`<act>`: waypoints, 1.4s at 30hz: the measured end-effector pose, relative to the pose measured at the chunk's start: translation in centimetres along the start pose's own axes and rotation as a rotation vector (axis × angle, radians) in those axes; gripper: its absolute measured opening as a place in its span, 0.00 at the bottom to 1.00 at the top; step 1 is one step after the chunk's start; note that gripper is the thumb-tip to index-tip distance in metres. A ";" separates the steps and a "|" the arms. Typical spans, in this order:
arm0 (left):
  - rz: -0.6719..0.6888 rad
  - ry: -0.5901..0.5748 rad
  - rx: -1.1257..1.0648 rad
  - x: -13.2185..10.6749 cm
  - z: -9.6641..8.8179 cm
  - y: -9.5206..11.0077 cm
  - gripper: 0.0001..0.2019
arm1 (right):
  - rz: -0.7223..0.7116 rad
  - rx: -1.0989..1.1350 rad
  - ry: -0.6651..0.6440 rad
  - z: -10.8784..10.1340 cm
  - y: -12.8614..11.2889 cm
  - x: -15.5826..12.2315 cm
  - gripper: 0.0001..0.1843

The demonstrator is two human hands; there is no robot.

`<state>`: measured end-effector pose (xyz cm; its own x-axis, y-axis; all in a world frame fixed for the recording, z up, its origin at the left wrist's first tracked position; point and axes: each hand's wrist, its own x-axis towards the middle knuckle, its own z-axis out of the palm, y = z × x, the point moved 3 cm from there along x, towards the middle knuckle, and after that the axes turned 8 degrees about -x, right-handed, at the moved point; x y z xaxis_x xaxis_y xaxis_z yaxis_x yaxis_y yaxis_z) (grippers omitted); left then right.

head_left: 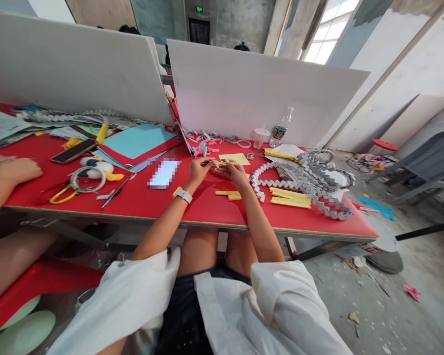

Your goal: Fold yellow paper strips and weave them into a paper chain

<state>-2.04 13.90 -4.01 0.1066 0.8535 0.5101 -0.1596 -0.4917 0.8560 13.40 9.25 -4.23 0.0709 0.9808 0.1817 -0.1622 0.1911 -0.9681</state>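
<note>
White sleeves (140, 296) nearest the lens, bare knees under the red table (140, 202). Your left hand (199, 170) and right hand (236, 171) meet mid-table, fingertips pinching a folded yellow paper strip (222, 164) between them. Step looks like folding or linking a strip. Next move calls for a firm, aligned crease. More yellow strips (290, 198) lie just right, beside a grey zigzag paper chain (307, 185); a co-worker's hand (17, 170) rests far left.

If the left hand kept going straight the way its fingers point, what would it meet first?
The left hand points right, toward the folded yellow paper strip that both hands pinch. Just past it is the right hand, so it would likely meet that first, though depth is hard to judge.
</note>
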 end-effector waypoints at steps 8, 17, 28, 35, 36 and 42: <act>0.013 -0.057 0.052 0.2 -0.1 -0.8 0.16 | -0.030 -0.062 -0.039 -0.1 0.0 0.0 0.17; -0.007 -0.140 0.059 0.4 -0.3 -0.8 0.12 | 0.022 -0.181 -0.476 -1.0 -2.4 -1.8 0.24; -0.069 -0.229 -0.010 -0.2 0.6 -0.6 0.14 | -0.028 -0.262 -0.466 -1.2 -1.8 -1.0 0.18; -0.108 -0.263 -0.046 -0.6 0.4 0.2 0.13 | -0.003 -0.269 -0.494 -0.9 -2.1 -1.5 0.25; -0.114 -0.265 -0.052 -0.6 0.5 0.1 0.13 | 0.000 -0.276 -0.475 -0.9 -2.0 -1.5 0.24; -0.126 -0.250 -0.072 -0.3 0.6 -0.8 0.15 | 0.025 -0.329 -0.308 -0.9 -1.5 -0.9 0.22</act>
<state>-1.31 13.95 -4.78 0.3674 0.8335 0.4126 -0.1977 -0.3635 0.9104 14.46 8.00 -3.13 -0.2337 0.9603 0.1523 0.1647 0.1934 -0.9672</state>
